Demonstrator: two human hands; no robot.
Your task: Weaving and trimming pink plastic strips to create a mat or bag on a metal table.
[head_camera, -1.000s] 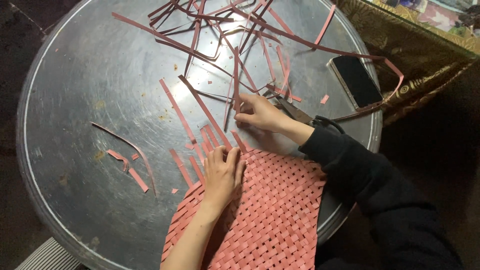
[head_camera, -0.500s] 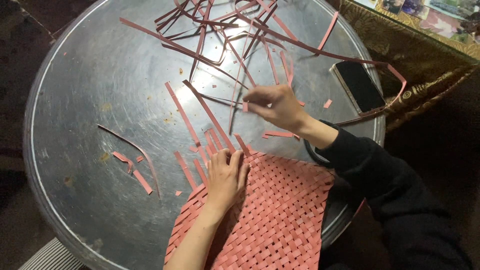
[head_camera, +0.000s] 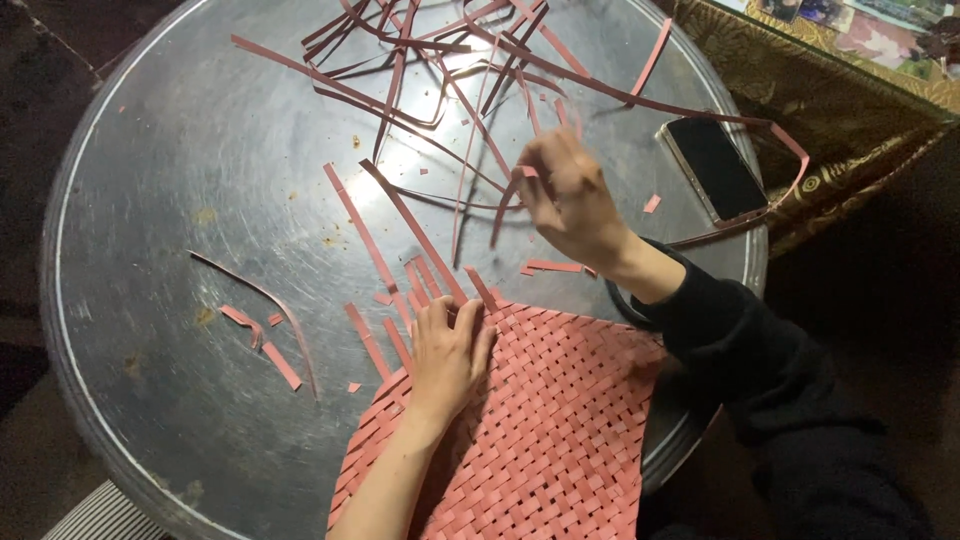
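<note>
We press our left hand [head_camera: 447,360], fingers spread flat, on the woven mat [head_camera: 530,420] so it stays put; the mat overhangs the round table's [head_camera: 150,200] near rim. Our right hand [head_camera: 572,200], blurred, pinches a red strip [head_camera: 505,205], lifting it clear of the loose pile [head_camera: 440,60]. A phone [head_camera: 715,168] lies by the right edge; bare metal spreads left.

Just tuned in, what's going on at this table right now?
A person is working on a red woven mat on a round metal table. The left hand lies flat on the mat's upper edge. The right hand, blurred, is raised and pinches a red strip near the pile of loose strips. A phone lies by the right rim.
</note>
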